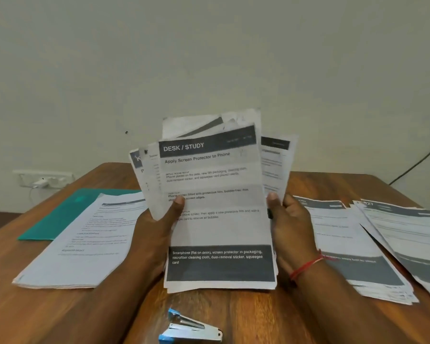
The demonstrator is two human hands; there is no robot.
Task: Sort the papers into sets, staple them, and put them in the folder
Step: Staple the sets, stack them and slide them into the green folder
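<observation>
Head view. Sheaf is held up over the table, centre frame, both hands on it. L hand grips its left edge: thumb on front of top sheet, fingers behind. R hand grips the right edge: thumb at front, fingers behind, hidden. Sheaf fanned at top, sheets offset both ways. Long axis runs near-to-far, top leaning away from cam. Bottom edge is low, can't tell if it touches the table. Top sheet headed "DESK / STUDY".

Key relation: piles lie either side of the grip.
- L pile is beside the L forearm, its far corner lying over the folder.
- Mid pile is just beside the R wrist.
- Far pile is further R, its edge meeting the mid pile.

So R hand is nearer 2 piles, L hand nearer 1 pile + folder. Stapler lies btwn the forearms, nearer cam than the sheaf, untouched.

Judgement: sorting step in hand. Top sheet prob goes sideways to the matching pile, can't tell which.
</observation>
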